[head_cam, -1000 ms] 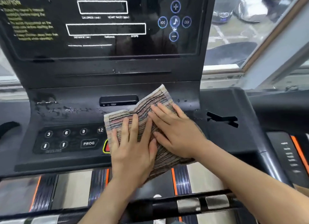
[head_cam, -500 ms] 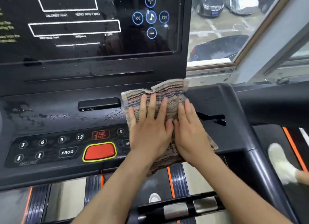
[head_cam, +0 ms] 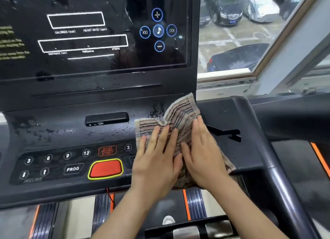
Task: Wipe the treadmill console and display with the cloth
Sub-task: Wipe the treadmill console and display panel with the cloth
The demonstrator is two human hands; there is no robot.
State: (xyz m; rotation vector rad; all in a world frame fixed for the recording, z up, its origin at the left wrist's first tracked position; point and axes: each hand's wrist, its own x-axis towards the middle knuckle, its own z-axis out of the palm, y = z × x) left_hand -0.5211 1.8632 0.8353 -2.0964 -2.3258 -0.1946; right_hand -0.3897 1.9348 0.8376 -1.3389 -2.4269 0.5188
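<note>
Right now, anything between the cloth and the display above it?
Nothing visible. The left hand and right hand press the cloth flat on the right side of the console; only bare black bezel lies between it and the display above. The port slot sits off to the left.

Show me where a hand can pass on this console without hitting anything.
Free: the streaked band between the port recess and the keypad, left of the cloth; the right wing between right hand and handrail. Crowded: the keypad around the red button, where the left hand presses the cloth.
</note>
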